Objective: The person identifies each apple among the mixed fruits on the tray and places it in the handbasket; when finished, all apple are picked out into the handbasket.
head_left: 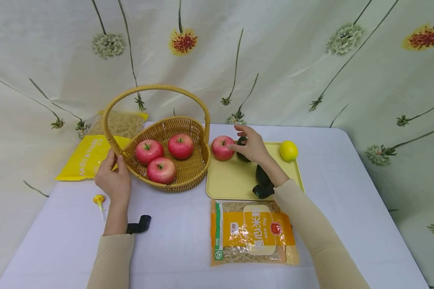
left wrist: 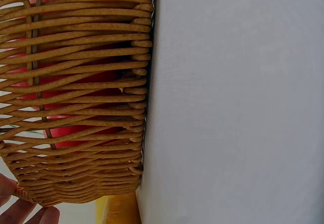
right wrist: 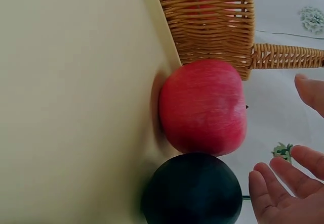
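Note:
In the head view my left hand holds the wicker basket at its left rim, by the foot of the arched handle. The left wrist view shows its fingertips at the rim of the woven side. Three red apples lie in the basket. My right hand hovers with spread fingers over the yellow tray, holding nothing. Below it, one red apple sits at the tray's edge by the basket, beside a dark round fruit. Another dark thing is partly hidden by the right forearm.
A yellow lemon sits in the tray's far right corner. An orange pasta bag lies in front of the tray. Behind the basket's left side lies a yellow pasta bag. A lollipop lies left of the left wrist.

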A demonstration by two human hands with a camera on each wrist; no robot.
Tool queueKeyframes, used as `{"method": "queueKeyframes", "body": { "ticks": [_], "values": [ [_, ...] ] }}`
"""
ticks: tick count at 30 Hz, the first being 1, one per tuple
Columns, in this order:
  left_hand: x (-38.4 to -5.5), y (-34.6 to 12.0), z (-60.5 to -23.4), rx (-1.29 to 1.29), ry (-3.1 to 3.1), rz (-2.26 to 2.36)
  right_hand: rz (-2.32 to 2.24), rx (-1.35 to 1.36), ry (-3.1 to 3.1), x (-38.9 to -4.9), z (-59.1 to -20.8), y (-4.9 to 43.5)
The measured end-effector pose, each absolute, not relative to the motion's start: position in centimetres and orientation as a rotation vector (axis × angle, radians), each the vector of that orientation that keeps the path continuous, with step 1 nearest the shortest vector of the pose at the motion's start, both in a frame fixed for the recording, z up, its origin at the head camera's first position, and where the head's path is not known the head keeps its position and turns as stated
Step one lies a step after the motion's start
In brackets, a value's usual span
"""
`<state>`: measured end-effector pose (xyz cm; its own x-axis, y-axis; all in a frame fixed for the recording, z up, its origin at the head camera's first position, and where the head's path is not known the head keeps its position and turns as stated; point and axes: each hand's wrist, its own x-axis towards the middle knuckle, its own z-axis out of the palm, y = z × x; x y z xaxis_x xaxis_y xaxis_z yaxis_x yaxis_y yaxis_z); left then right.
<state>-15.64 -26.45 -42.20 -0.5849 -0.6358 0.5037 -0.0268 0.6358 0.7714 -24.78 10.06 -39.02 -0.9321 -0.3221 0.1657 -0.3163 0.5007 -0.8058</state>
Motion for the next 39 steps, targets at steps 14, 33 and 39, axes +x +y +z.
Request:
{"method": "queueKeyframes", "body": {
  "ticks": [14, 33, 39],
  "values": [
    [-15.6, -26.4, -42.1, 0.520, -2.039, -0.942, -1.430, -0.564, 2.706, -25.5, -40.1, 9.2],
    [-15.6, -26.4, -42.2, 0.523, -2.044, -0.951, -1.305, -0.588, 2.762, -25.4, -40.6, 8.9],
    [-15.6, -26.4, -42.2, 0.521, -2.039, -0.959, -1.210, -0.615, 2.823, -25.6, -40.9, 8.8]
  ]
}}
